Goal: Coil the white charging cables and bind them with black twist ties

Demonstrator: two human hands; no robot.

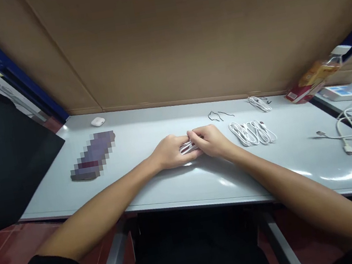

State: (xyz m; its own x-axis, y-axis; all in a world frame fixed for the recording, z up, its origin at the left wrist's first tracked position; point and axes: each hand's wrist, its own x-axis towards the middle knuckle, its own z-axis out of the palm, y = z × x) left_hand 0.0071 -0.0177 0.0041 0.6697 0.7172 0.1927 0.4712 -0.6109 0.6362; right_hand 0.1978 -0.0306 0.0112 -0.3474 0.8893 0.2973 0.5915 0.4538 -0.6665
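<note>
A coiled white cable [187,148] is held between my two hands, low over the grey table [172,191]. My left hand [173,151] wraps around the coil from the left. From the right, my right hand [210,139] closes on the same coil, its fingers meeting those of the left. The hands cover much of the coil. Right of my right hand lie two more coiled white cables [252,132], side by side. Behind them are several thin black ties [215,116], loose on the table, and another white cable bundle [259,103].
At the left are a blurred-out flat object [94,157] and a small white case [98,121]. A drink bottle [318,74] leans at the back right. Loose white cable [345,136] trails over the right edge. A cardboard-brown panel [163,39] borders the back; a black chair back [4,156] stands left.
</note>
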